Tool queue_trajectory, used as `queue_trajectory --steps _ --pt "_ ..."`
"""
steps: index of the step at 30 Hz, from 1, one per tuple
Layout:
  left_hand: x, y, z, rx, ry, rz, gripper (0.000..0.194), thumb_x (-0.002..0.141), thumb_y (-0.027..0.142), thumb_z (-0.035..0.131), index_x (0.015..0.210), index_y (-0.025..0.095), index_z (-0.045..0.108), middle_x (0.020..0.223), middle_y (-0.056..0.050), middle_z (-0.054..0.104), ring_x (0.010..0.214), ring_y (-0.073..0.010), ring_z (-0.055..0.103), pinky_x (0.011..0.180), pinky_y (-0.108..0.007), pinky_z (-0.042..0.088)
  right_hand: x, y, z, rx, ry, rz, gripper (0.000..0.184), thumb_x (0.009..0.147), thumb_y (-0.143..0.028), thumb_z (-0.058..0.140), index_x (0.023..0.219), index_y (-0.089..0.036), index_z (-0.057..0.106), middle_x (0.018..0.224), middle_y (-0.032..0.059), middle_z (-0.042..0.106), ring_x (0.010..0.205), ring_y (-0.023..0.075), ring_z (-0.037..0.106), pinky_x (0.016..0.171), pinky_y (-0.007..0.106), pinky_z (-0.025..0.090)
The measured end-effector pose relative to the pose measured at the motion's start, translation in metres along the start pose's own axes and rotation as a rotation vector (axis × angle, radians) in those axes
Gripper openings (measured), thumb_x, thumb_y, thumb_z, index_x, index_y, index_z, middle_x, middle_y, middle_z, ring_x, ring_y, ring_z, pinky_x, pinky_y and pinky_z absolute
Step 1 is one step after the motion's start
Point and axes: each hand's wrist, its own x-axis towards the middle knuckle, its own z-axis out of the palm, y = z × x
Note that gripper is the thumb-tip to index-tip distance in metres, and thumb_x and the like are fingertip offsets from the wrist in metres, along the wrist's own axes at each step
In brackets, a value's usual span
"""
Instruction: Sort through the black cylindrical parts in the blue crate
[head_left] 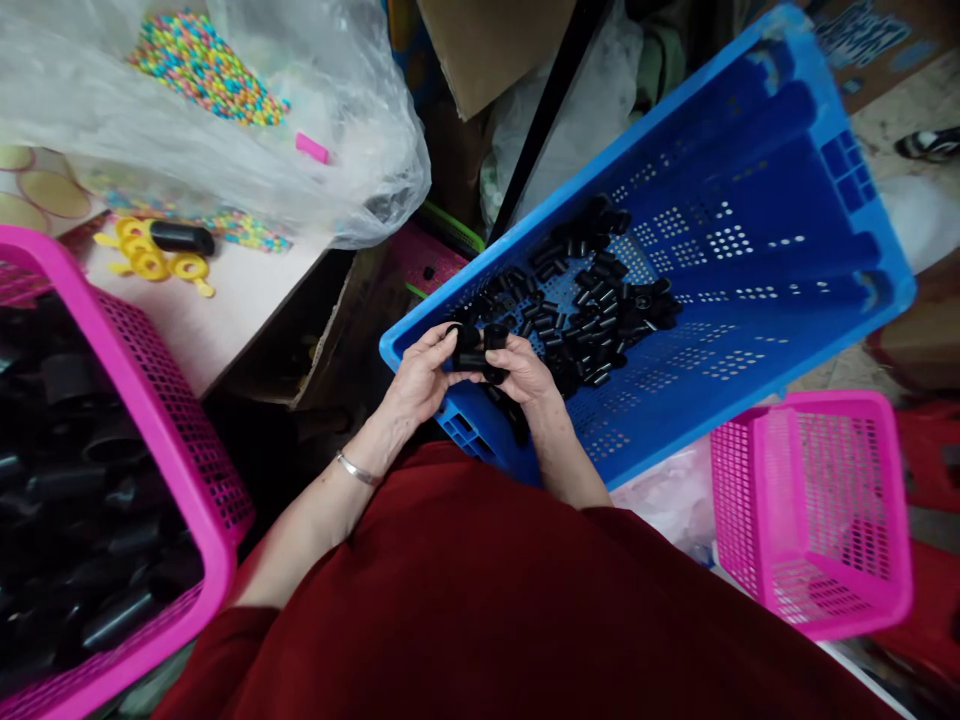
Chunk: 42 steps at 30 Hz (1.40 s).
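Where wrists meet, both hands point(472, 372) curled.

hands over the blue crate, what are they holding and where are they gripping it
Both the left hand and the right hand pinch small black tubes between the fingers, over the near rim of the blue crate. The exact grip spot cannot be told.

A dark red garment point(480, 600) covers the torso; a thin silver bangle point(356, 469) circles the bare left wrist.

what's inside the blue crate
A heap of small black tubes lies on the blue crate floor. Both hands cover its near corner.
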Motion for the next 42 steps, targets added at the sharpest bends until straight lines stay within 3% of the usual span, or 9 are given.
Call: queue_trajectory --steps 10,17,22,29,33,36,38,40,42 --pt "0.006 0.002 -0.010 -0.048 0.029 -0.028 0.026 0.071 0.029 0.072 0.090 0.016 0.060 0.080 -0.004 0.064 0.076 -0.0196 0.065 0.073 -0.039 0.056 -0.009 0.000 0.002 0.064 -0.041 0.094 0.047 0.075 -0.055 0.068 0.102 -0.018 0.062 0.107 0.0100 0.068 0.101 0.0236 0.064 0.076 0.040 0.060" --pt "0.004 -0.004 -0.003 -0.002 -0.024 -0.038 0.031 0.066 0.022 0.074 0.094 0.017 0.061 0.085 -0.005 0.066 0.070 -0.0175 0.063 0.061 -0.033 0.054 -0.023 0.001 0.009 -0.106 0.029 -0.082 0.045 0.057 -0.029 0.083 0.097 -0.021 0.066 0.088 -0.0003 0.064 0.073 0.0126 0.064 0.065 0.028 0.059" --pt "0.001 -0.013 0.004 0.013 -0.044 -0.064 0.032 0.061 0.016 0.073 0.092 0.016 0.065 0.083 -0.004 0.065 0.062 -0.0147 0.059 0.055 -0.029 0.050 -0.030 0.002 0.007 -0.324 0.133 -0.168 0.044 0.058 -0.026 0.081 0.099 -0.022 0.067 0.078 -0.0034 0.062 0.062 0.0097 0.060 0.059 0.025 0.054" --pt "0.000 -0.029 0.002 0.187 -0.110 -0.003 0.038 0.053 0.025 0.083 0.088 0.017 0.069 0.088 -0.002 0.063 0.081 -0.0162 0.060 0.077 -0.031 0.050 -0.044 -0.005 0.008 -0.793 0.215 -0.153 0.036 0.067 -0.029 0.073 0.103 -0.021 0.069 0.085 -0.0010 0.066 0.082 0.0181 0.063 0.074 0.030 0.052" --pt "0.001 -0.042 0.000 0.622 -0.174 0.108 0.039 0.059 0.034 0.080 0.094 0.018 0.071 0.108 -0.008 0.060 0.108 -0.0265 0.055 0.098 -0.042 0.043 -0.050 -0.024 -0.017 -0.993 -0.008 -0.023 0.049 0.056 -0.024 0.080 0.103 -0.022 0.070 0.090 -0.0001 0.069 0.087 0.0209 0.064 0.079 0.033 0.052" --pt "0.000 -0.051 -0.002 1.014 -0.336 0.126 0.054 0.056 0.028 0.081 0.107 0.020 0.068 0.122 -0.013 0.057 0.123 -0.0349 0.046 0.106 -0.050 0.035 -0.030 -0.036 -0.051 -1.025 -0.063 0.023 0.055 0.055 -0.016 0.078 0.109 -0.021 0.069 0.097 0.0022 0.071 0.093 0.0225 0.064 0.084 0.034 0.051" --pt "-0.003 -0.053 -0.004 1.140 -0.487 0.109 0.042 0.062 0.029 0.078 0.102 0.020 0.068 0.114 -0.013 0.062 0.117 -0.0346 0.053 0.102 -0.048 0.039 0.001 -0.034 -0.068 -1.079 0.016 0.039 0.048 0.062 -0.011 0.070 0.109 -0.017 0.069 0.102 0.0044 0.071 0.100 0.0245 0.064 0.089 0.035 0.050" --pt "-0.005 -0.053 -0.007 1.187 -0.573 0.118 0.030 0.068 0.031 0.073 0.096 0.020 0.069 0.104 -0.012 0.066 0.107 -0.0319 0.059 0.097 -0.044 0.044 0.042 -0.021 -0.074 -1.224 0.123 0.052 0.038 0.066 -0.007 0.064 0.103 -0.012 0.071 0.101 0.0066 0.071 0.102 0.0275 0.063 0.094 0.037 0.046" --pt "-0.007 -0.050 -0.010 1.219 -0.556 0.147 0.029 0.072 0.032 0.070 0.097 0.019 0.069 0.101 -0.012 0.067 0.104 -0.0307 0.061 0.095 -0.042 0.045 0.084 0.002 -0.070 -1.338 0.149 0.026 0.034 0.073 -0.007 0.057 0.103 -0.010 0.072 0.104 0.0084 0.070 0.108 0.0285 0.060 0.099 0.037 0.043"
